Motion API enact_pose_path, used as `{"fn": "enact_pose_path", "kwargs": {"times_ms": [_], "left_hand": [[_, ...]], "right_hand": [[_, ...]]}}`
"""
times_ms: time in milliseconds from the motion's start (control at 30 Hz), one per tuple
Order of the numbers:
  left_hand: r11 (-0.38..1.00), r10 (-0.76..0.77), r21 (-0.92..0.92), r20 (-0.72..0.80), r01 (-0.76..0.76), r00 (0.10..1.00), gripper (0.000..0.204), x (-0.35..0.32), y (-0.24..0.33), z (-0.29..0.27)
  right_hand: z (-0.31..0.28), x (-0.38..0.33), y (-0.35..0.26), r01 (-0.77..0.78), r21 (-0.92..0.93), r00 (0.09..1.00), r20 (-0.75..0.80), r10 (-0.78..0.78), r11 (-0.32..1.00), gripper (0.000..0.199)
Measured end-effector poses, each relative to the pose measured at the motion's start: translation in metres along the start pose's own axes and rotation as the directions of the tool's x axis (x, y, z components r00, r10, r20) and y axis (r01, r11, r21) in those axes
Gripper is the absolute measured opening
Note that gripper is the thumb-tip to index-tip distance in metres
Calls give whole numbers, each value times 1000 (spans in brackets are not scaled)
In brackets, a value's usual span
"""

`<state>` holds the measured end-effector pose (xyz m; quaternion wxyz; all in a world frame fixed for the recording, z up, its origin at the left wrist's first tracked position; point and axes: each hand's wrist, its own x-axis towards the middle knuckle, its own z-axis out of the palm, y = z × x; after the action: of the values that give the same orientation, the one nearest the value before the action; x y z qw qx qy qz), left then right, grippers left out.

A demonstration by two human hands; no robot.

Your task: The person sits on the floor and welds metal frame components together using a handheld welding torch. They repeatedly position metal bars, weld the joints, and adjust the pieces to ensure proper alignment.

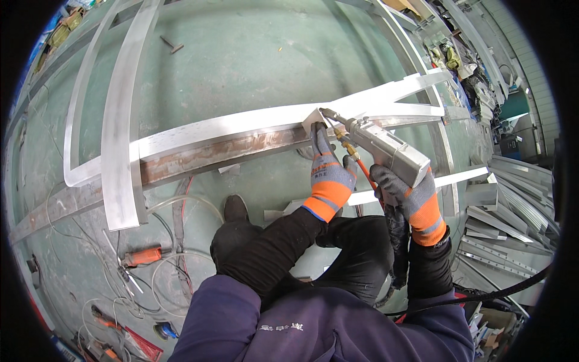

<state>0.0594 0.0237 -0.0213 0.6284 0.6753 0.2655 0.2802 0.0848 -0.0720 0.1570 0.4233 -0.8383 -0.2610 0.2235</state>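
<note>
My right hand (410, 202), in a grey and orange glove, is wrapped round a silver, boxy handheld welding gun (392, 151). Its narrow nozzle points left and meets a corner of the pale metal. An orange hose (365, 172) with a brass fitting runs beside the gun, and a black-sleeved cable drops from the grip. My left hand (330, 181), in a matching glove, reaches up with its fingers closed on a small pale metal piece (312, 118) right by the nozzle. That piece sits against long white metal bars (235, 125) resting on a rusty steel beam (223, 154).
A wide metal bar (123, 120) crosses the beam on the left. An orange-handled tool (143, 256) lies among hoses and cables on the green floor, lower left. Stacked metal profiles (518, 205) lie at the right. A hammer (172, 45) rests on the floor farther off.
</note>
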Motion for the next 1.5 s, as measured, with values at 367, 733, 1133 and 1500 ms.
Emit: {"fn": "enact_pose_path", "kwargs": {"times_ms": [367, 733, 1133, 1500], "left_hand": [[997, 73, -7, -36, -73, 997, 99, 1, 5, -3], [996, 86, 9, -54, -85, 995, 100, 0, 5, -2], [973, 62, 227, -75, -43, 995, 98, -2, 1, 5], [937, 108, 345, -158, -48, 981, 90, -3, -8, 12]], "right_hand": [[2, -1, -7, -55, 69, 998, -14, 56, 996, 34], [-2, -5, -2, -51, 142, 998, -40, 58, 989, 33], [-6, -9, -5, -26, 63, 999, 19, 25, 998, 32], [-9, -18, -10, -137, 127, 990, 41, 133, 982, 35]]}}
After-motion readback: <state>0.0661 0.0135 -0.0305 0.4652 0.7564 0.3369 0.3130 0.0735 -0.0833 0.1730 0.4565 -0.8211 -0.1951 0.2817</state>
